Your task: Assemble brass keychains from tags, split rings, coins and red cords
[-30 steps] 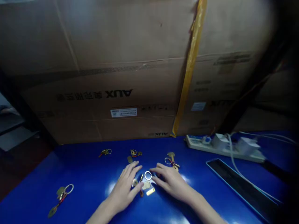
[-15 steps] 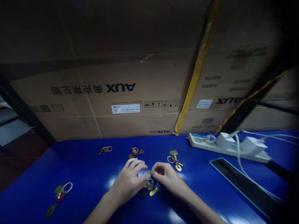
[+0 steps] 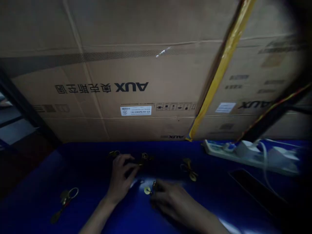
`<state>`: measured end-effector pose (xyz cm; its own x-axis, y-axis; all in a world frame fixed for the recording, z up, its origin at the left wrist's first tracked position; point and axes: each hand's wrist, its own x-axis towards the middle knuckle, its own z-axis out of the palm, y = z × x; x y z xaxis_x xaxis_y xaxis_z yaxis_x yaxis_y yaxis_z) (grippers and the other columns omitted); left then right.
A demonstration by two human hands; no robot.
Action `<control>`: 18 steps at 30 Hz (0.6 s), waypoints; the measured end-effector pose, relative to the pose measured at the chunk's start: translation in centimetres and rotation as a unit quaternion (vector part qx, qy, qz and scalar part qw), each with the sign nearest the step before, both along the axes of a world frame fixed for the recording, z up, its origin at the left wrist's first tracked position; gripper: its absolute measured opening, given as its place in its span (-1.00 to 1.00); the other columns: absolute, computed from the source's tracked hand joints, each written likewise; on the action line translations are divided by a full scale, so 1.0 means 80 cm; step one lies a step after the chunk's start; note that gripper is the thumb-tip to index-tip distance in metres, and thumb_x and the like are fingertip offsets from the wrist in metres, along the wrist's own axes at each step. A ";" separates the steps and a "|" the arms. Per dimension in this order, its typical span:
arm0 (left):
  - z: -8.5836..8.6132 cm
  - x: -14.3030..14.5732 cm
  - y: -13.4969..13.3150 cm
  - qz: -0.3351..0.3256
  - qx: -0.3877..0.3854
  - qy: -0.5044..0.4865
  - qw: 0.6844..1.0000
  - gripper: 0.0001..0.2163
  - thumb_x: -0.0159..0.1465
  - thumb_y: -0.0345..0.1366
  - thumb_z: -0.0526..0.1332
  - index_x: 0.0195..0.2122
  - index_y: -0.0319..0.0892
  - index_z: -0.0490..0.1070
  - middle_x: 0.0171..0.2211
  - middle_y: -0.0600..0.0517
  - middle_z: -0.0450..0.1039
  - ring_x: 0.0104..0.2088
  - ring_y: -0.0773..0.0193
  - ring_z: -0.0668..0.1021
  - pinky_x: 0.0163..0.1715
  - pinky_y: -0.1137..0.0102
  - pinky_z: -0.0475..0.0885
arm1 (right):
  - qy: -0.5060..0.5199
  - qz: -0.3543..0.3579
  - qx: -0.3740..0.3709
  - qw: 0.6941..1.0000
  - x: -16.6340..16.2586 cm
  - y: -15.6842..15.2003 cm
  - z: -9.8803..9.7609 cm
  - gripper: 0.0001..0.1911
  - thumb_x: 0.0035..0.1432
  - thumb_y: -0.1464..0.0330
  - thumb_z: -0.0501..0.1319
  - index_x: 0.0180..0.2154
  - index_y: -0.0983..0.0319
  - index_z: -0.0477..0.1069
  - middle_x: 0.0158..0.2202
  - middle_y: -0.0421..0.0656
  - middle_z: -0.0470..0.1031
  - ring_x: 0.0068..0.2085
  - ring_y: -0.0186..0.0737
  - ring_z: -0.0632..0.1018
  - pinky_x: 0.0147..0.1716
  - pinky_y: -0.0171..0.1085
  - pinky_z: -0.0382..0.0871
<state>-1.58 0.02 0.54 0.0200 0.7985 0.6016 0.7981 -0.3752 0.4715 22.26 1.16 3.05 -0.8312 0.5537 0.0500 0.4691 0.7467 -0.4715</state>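
My left hand (image 3: 121,174) reaches forward over the blue table (image 3: 92,198), fingers curled near a small brass key bunch (image 3: 144,157) at the back; in the dim blur I cannot see whether it holds anything. My right hand (image 3: 170,200) lies low at the middle, fingers bent over some small brass pieces, with a round gold piece (image 3: 147,190) just at its fingertips. Another key set (image 3: 188,169) lies to the right of both hands. A keyring with keys (image 3: 65,198) lies far left.
A large cardboard box (image 3: 151,74) marked AUX stands along the table's back edge. A white power strip (image 3: 246,154) with plugs and cables sits at the back right. A dark flat phone-like slab (image 3: 253,188) lies near the right. The picture is dark and blurred.
My left hand has left the pile at the middle and moved forward and left toward the keys at the back. My right hand stays over the small pieces. The view has darkened.
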 end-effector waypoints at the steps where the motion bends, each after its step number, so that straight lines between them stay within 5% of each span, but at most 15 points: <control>1: 0.000 0.001 -0.001 0.001 -0.008 -0.011 1.000 -0.89 0.28 -0.30 0.18 -0.31 -0.04 0.51 -0.12 -0.01 0.40 0.01 0.07 0.38 0.05 0.03 0.22 | -0.005 0.008 0.005 1.000 -0.001 -0.002 -0.002 -0.77 0.29 0.35 0.07 -0.16 0.06 0.50 -0.19 -0.15 0.45 -0.27 -0.23 0.48 -0.34 -0.32 0.28; 11: -0.007 0.017 -0.009 -0.017 0.015 0.052 0.998 -0.91 0.26 -0.36 0.17 -0.32 -0.07 0.47 -0.06 -0.02 0.39 0.11 0.03 0.32 0.13 -0.05 0.13 | 0.014 0.003 0.106 0.994 -0.012 -0.003 -0.015 -0.82 0.29 0.32 0.09 -0.21 0.14 0.47 -0.09 -0.10 0.43 -0.12 -0.15 0.43 -0.15 -0.20 0.32; 18: -0.004 0.032 -0.017 -0.055 0.031 0.124 0.990 -0.90 0.27 -0.42 0.14 -0.30 -0.13 0.43 0.10 -0.06 0.33 0.23 0.02 0.21 0.20 -0.11 0.08 | 0.129 -0.137 0.265 0.946 -0.013 0.012 -0.024 -0.88 0.25 0.40 0.11 -0.23 0.19 0.43 -0.01 -0.02 0.42 0.08 -0.03 0.37 0.11 0.13 0.15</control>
<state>0.96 -1.32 0.22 0.2576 0.7453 0.6149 0.8396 -0.4876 0.2393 21.23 2.15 1.09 -0.5832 0.5873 0.5612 0.5996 0.7773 -0.1905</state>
